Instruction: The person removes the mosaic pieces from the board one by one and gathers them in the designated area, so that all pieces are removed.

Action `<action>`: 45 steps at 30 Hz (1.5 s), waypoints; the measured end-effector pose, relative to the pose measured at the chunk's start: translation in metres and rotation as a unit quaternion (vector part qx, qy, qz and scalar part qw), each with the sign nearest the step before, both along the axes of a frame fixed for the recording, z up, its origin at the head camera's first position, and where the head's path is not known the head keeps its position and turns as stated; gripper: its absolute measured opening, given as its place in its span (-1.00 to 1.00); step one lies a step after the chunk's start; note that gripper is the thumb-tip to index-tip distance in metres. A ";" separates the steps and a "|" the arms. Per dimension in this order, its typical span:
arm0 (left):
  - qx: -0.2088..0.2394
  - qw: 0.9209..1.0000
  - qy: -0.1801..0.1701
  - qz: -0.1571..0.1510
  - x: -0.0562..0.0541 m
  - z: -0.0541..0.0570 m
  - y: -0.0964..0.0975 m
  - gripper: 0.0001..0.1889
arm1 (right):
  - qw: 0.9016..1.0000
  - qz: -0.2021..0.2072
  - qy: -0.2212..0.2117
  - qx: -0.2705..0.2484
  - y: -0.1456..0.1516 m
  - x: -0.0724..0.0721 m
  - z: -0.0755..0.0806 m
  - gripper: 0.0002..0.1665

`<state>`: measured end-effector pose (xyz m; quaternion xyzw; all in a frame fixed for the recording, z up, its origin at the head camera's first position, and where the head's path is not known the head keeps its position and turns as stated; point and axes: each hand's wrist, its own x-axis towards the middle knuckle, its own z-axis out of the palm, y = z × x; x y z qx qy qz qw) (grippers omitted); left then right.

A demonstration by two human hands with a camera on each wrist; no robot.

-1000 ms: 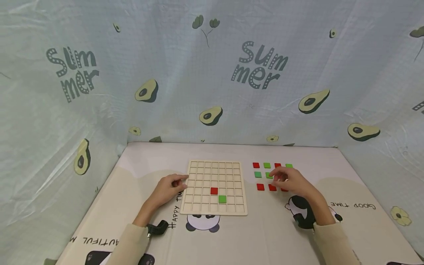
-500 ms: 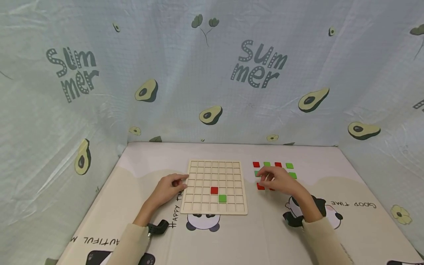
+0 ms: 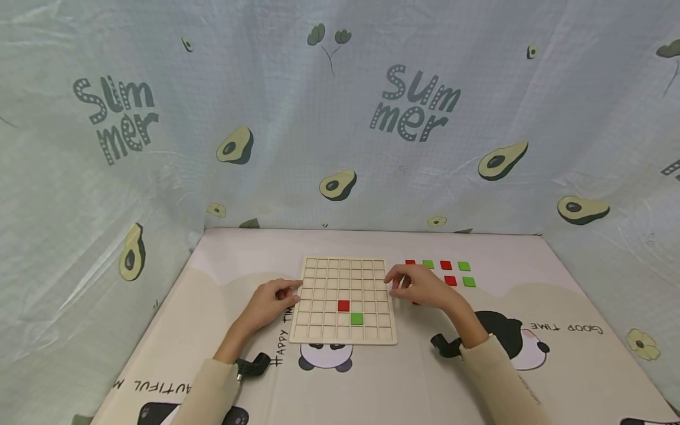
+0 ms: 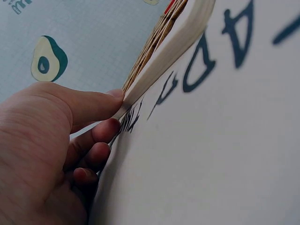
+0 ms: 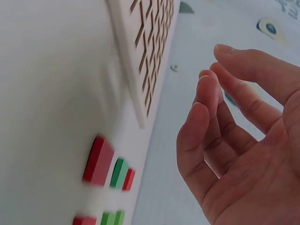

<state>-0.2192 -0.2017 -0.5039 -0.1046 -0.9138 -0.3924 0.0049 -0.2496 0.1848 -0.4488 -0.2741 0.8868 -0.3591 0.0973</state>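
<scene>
A pale wooden grid board (image 3: 319,298) lies flat on the table, with one red tile (image 3: 343,306) and one green tile (image 3: 357,319) in its cells. My left hand (image 3: 272,302) holds the board's left edge; in the left wrist view the thumb and a curled finger meet at its rim (image 4: 154,65). My right hand (image 3: 422,285) hovers by the board's right edge, thumb and index apart. No tile shows between the fingers (image 5: 206,93) in the right wrist view. Behind and under this hand lie loose tiles, some partly hidden, among them a dark red tile (image 5: 98,161) and a teal tile (image 5: 120,173).
To the right of the board, red and green tiles stand in rows, such as a red tile (image 3: 445,265) and a green tile (image 3: 469,282). The tablecloth (image 3: 404,383) carries panda prints and lettering. A patterned curtain (image 3: 287,118) closes off the back and sides.
My right hand has moved left from above the tile rows to the board's right edge, uncovering tiles on the right. My left hand and the board have stayed put.
</scene>
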 end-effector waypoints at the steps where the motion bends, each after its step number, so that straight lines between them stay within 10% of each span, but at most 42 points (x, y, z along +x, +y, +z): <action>1: 0.000 1.000 0.000 0.000 0.000 0.000 0.000 -0.58 | 1.000 0.006 0.002 0.001 -0.003 0.000 0.001 -0.76; 45: 0.003 1.000 0.004 -0.005 0.000 -0.001 -0.001 -0.58 | 0.993 0.084 -0.032 0.071 -0.100 -0.010 -0.015 -0.85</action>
